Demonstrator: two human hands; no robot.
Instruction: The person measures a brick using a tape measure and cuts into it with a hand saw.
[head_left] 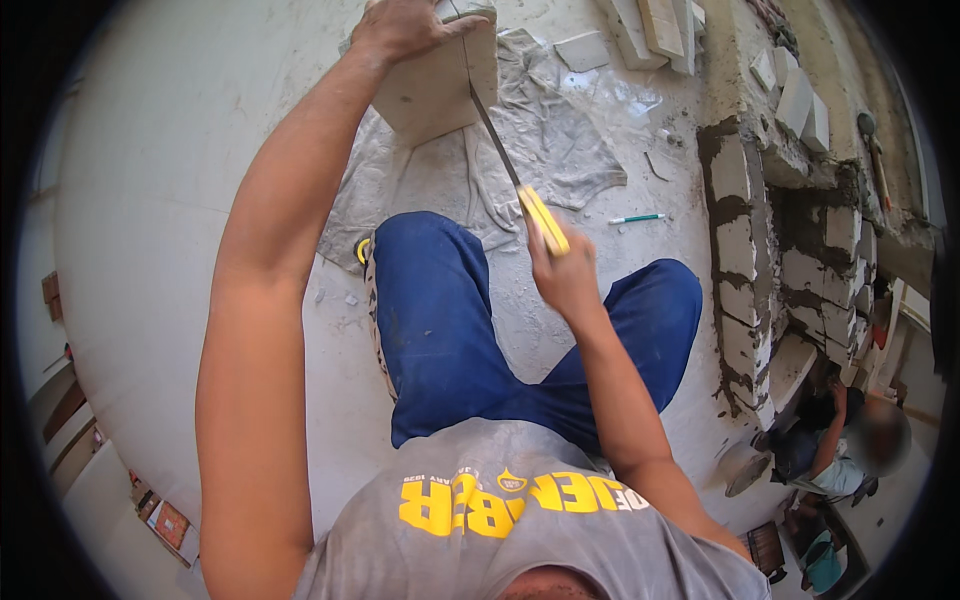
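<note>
A pale, thick masonry block stands on a dusty cloth at the far middle, in front of my knees. My left hand holds it at the top, with the thumb stretched across its upper edge; part of the fingers is cut off by the picture's edge. In my right hand is a handsaw, gripped by its yellow handle. Its dark blade slants up and left to the block, where a thin dark line runs up the face to the top. My right fingers are slightly blurred.
The crumpled grey cloth lies under the block. Right of it are a green pen-like stick and a loose slab. A rough block wall borders the right, with pieces on top. Another person is at lower right.
</note>
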